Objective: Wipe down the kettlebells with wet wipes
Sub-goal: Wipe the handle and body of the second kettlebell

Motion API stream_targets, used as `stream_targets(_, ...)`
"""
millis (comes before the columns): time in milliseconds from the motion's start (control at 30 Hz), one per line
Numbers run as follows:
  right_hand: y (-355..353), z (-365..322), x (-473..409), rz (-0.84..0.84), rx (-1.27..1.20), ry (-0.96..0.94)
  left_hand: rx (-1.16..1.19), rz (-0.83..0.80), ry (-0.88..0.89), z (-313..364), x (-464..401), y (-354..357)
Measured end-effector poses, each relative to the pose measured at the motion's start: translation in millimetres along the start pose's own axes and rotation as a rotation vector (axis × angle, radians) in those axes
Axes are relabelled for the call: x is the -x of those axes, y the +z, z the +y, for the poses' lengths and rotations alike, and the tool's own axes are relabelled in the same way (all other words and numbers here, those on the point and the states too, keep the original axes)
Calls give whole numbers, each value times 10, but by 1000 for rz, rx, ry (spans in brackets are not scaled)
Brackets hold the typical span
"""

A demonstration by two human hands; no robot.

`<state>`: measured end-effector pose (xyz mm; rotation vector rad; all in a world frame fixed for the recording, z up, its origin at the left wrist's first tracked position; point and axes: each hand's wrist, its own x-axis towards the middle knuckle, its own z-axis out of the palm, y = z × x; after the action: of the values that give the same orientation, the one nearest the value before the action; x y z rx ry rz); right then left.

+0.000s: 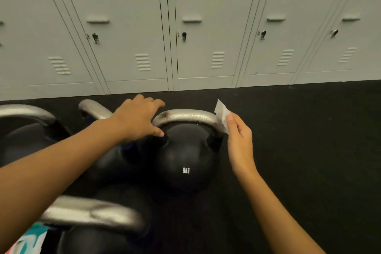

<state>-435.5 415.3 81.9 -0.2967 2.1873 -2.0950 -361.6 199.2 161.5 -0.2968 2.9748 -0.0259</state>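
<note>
A black kettlebell (185, 159) marked 8KG stands on the dark floor, its silver handle (185, 115) arching over it. My left hand (138, 117) hovers at the handle's left end, fingers spread and loosely bent, holding nothing. My right hand (239, 138) pinches a small white wet wipe (221, 112) against the handle's right end. Three more kettlebells with silver handles stand to the left and in front: one at the far left (24, 130), one behind my left arm (97, 109), one nearest me (92, 216).
A row of pale grey lockers (191, 27) runs along the back. Black rubber floor (309, 140) stretches to the right of the kettlebells. A teal, white and pink pack (26, 241) shows at the bottom left corner.
</note>
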Motion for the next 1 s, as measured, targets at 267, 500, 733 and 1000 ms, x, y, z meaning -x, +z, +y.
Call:
stream_targets(267, 76, 233, -35, -10, -216, 165, 175, -28, -95, -98, -189, -6)
stream_targets(500, 161, 290, -110, 21, -173, 349, 302, -80, -55, -126, -250, -32)
stream_targets(733, 254, 81, -212, -36, 37, 71, 378, -70, -74, -120, -203, -22)
stream_targets(1000, 205, 476, -129, -1, -220, 339, 510, -49, -110, -101, -112, 47)
